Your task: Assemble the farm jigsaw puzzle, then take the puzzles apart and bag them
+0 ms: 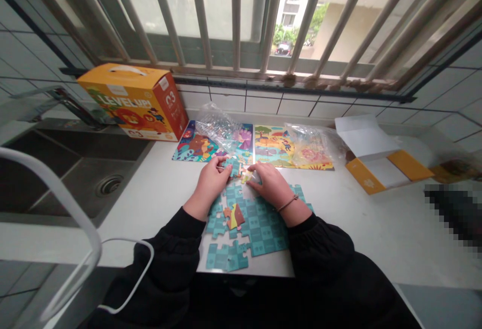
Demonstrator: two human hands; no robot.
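My left hand pinches a teal-backed puzzle piece over the white counter. Close beside it, the fingers of my right hand are closed on a yellowish puzzle piece. The two pieces are near each other; whether they touch I cannot tell. Below my hands lie several teal checkered puzzle pieces, many joined into a sheet and partly hidden by my right hand and sleeve. A brown and yellow picture-side piece rests on them. Nearer me is a smaller joined teal group.
Behind lie two colourful picture sheets with crumpled clear plastic on them. An orange puzzle box stands back left, beside a dark sink. At right is an open orange-and-white box. A white cable arches at left.
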